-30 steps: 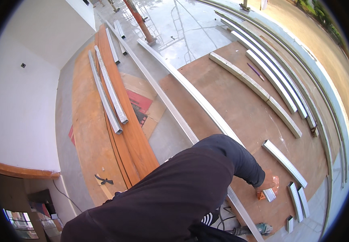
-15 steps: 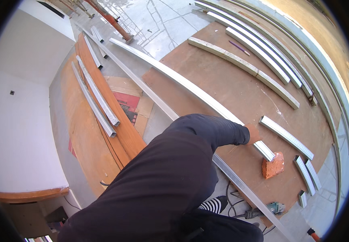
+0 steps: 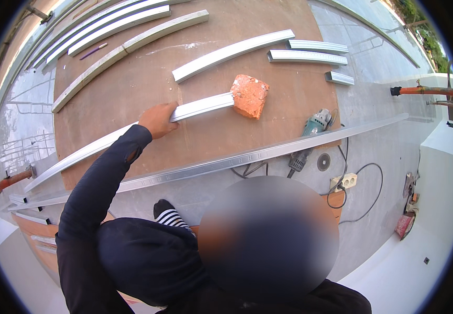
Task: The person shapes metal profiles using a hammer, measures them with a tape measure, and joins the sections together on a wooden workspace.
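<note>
My left hand (image 3: 157, 119) is closed over a long white metal profile (image 3: 204, 106), with fingers on its far side and the thumb on its near side. The profile's right end meets a rough orange brick (image 3: 250, 96), both on a brown board (image 3: 210, 138). My right hand is out of view. A green angle grinder (image 3: 318, 123) lies to the right of the brick, partly behind a long silver metal bar (image 3: 200, 167). That bar runs across the floor between my body and the profile. A striped sock (image 3: 173, 216) shows on my foot.
Cut metal pieces (image 3: 234, 54) lie beyond the brick. Longer profiles, a pale beam (image 3: 132, 45) and a purple pencil (image 3: 93, 51) are at the far left. Cables, a socket block (image 3: 345, 181) and a round disc (image 3: 323, 161) lie near the grinder. A blurred oval covers the lower middle.
The view has swung round to the right, bringing the socket block and disc into sight. My left hand still grips the same profile, whose end stays at the brick.
</note>
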Demonstrator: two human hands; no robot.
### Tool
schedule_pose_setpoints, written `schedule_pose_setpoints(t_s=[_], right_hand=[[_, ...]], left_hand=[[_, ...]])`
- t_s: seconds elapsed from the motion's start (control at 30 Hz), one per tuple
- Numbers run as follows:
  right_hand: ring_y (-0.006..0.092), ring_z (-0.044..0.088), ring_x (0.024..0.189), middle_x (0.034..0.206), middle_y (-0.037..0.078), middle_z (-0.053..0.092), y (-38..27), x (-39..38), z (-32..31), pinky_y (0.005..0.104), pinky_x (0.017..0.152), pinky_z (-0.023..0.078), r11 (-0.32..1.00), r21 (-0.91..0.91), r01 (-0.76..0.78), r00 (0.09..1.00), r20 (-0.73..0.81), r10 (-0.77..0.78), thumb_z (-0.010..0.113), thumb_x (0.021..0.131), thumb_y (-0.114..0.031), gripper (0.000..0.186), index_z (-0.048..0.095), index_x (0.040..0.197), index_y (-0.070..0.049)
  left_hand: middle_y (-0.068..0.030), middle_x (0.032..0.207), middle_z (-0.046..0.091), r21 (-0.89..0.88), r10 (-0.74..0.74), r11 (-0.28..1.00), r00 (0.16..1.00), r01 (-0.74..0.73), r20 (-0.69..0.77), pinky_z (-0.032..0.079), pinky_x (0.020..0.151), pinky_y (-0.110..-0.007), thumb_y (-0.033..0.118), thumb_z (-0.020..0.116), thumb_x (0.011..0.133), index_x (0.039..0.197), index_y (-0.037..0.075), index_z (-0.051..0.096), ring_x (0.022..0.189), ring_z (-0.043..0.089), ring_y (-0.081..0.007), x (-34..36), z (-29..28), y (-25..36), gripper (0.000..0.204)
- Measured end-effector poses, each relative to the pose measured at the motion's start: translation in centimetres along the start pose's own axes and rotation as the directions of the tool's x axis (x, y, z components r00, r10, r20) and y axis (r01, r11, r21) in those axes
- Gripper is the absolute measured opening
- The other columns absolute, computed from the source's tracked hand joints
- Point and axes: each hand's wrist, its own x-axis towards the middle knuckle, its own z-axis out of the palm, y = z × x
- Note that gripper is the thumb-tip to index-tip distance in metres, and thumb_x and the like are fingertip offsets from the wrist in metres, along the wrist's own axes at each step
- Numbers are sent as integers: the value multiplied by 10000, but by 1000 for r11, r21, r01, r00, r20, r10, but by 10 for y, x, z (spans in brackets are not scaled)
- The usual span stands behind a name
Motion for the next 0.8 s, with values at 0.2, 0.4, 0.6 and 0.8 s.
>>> schedule_pose_setpoints(t_s=[0.2, 0.4, 0.6, 0.8], right_hand=[[376, 676, 805, 869, 158, 684, 21, -22, 5, 483, 690, 500, 989, 10, -146, 987, -68, 146, 726, 843, -242, 277, 589, 1004, -62], [366, 680, 800, 870, 172, 703, 67, 1, 9, 480, 713, 501, 986, 44, -162, 957, -236, 168, 696, 879, -254, 238, 654, 972, -39], [319, 658, 764, 851, 159, 669, 66, 3, 18, 435, 689, 500, 978, 192, -78, 953, -275, 130, 623, 956, -291, 294, 640, 1036, -9], [147, 558, 585, 734, 32, 556, 17, 17, -12, 309, 547, 453, 731, 681, -38, 989, -78, 124, 557, 1036, -328, 334, 619, 1099, -6]], left_hand=[[-234, 1021, 685, -152, 85, 987, 979, -57, 186, 491, 849, -441, 305, 802, 761, 1107, 13, 642, 959, 649, -389, -4, -10, -15, 480], [-214, 995, 689, -257, 111, 966, 940, -26, 324, 486, 855, -401, 414, 824, 770, 1136, -24, 660, 928, 651, -334, 0, -17, -10, 594], [-205, 1002, 687, -309, 84, 951, 929, 34, 361, 488, 848, -403, 524, 774, 833, 1156, -17, 657, 923, 649, -322, -3, -20, -9, 642], [-255, 1011, 669, -129, 70, 989, 998, -70, -3, 495, 813, -446, 523, 702, 902, 1221, 2, 578, 923, 648, -392, 2, -17, -7, 623]])
